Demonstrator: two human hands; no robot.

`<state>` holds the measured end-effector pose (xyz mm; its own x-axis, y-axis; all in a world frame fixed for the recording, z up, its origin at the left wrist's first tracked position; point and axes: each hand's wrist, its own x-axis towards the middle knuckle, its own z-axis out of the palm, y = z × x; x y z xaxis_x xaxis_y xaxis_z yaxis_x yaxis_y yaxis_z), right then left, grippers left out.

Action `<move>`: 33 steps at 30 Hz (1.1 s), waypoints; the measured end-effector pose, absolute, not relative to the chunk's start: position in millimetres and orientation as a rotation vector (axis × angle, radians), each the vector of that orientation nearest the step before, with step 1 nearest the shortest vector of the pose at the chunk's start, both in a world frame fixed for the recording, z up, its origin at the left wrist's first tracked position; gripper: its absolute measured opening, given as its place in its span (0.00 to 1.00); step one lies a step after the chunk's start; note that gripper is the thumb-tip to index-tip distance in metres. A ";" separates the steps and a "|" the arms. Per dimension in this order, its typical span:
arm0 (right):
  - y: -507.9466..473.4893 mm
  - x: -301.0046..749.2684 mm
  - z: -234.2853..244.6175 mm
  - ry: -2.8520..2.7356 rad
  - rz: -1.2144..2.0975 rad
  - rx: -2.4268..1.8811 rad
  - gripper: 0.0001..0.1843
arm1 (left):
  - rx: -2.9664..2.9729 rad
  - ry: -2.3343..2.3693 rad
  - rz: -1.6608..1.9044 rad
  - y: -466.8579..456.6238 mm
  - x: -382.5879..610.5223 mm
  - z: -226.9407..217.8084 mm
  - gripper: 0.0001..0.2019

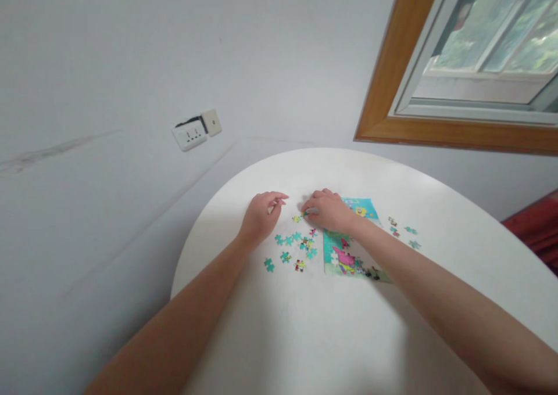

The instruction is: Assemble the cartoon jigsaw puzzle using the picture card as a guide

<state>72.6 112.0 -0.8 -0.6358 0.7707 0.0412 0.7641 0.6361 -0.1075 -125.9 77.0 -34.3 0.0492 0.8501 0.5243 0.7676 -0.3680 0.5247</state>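
Observation:
My right hand is over the upper left part of a jigsaw puzzle, its thumb and fingers closed on a small teal puzzle piece. Beside that piece lies a yellow and teal puzzle piece. My left hand is held left of the pieces, fingers loosely bent and apart from the thumb, with nothing visible in it. Below and between the hands, several loose puzzle pieces are scattered on the table. The puzzle shows pink and yellow cartoon figures; my right hand and forearm hide part of it.
More loose puzzle pieces lie right of the puzzle on the round white table. The table stands near a white wall with a socket. A wood-framed window is at upper right, and red fabric at the right edge.

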 end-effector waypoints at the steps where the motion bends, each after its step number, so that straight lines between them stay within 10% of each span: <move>1: 111.9 71.8 -0.9 -2.775 0.125 -1.279 0.15 | 2.205 1.698 1.226 76.7 -125.3 -34.1 0.12; 33: 100.1 81.0 5.3 -2.762 0.213 -0.986 0.08 | 2.346 1.630 1.083 77.6 -123.9 -36.8 0.10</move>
